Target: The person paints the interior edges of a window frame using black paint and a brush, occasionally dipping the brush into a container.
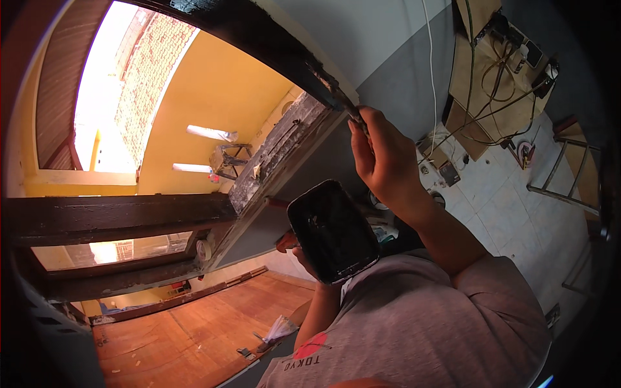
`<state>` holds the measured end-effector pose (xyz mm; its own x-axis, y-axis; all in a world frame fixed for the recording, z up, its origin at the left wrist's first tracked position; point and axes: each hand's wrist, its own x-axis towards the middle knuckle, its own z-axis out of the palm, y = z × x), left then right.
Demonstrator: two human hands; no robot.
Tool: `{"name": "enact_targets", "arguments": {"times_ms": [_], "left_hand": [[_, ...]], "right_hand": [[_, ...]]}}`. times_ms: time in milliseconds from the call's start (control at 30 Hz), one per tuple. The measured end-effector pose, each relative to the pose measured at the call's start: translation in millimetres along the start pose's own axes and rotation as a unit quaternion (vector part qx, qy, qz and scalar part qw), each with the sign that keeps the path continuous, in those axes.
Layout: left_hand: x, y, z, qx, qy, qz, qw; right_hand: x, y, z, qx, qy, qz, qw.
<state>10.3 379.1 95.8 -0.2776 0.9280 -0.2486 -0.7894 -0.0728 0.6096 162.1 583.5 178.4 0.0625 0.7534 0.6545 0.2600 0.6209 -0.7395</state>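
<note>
My right hand (388, 158) is raised, its fingers closed round the handle of a paintbrush (336, 94). The brush lies against the dark upper beam of a window frame (272, 48); its bristles blend into the dark surface and are hard to make out. Below it, at chest height, my left hand (304, 264) grips a black rectangular tub (349, 252) from the side and underneath. The tub is tilted toward me, and its inside looks dark and wet, with a shiny patch. Part of the left hand is hidden behind the tub.
Rough, worn wood forms the frame's side post (278, 152). A dark crossbar (116, 220) runs left, with a tape roll (204, 250) beneath. An orange-brown wooden panel (207, 330) lies lower left. Cables (498, 77) cover a board at right, near a metal ladder (569, 169).
</note>
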Motion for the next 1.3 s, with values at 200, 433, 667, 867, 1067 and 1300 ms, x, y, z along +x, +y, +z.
{"name": "enact_targets", "arguments": {"times_ms": [200, 433, 667, 867, 1067, 1300], "left_hand": [[0, 1, 3, 0.004, 0.001, 0.002, 1.000], [2, 1, 4, -0.002, 0.009, 0.008, 1.000], [0, 2, -7, -0.021, 0.017, -0.005, 1.000], [1, 7, 12, -0.004, -0.023, 0.004, 1.000], [2, 8, -2, -0.041, 0.016, -0.004, 0.999], [8, 12, 0, -0.040, -0.097, -0.034, 0.994]], "right_hand": [[-1, 6, 0, -0.054, -0.044, 0.034, 0.997], [2, 2, 5, -0.055, -0.032, 0.028, 0.998], [5, -11, 7, -0.031, -0.029, 0.032, 0.999], [3, -10, 1, -0.092, -0.067, 0.052, 0.992], [24, -24, 2, -0.062, -0.024, 0.008, 0.998], [2, -3, 0, -0.085, -0.062, 0.020, 0.994]]}}
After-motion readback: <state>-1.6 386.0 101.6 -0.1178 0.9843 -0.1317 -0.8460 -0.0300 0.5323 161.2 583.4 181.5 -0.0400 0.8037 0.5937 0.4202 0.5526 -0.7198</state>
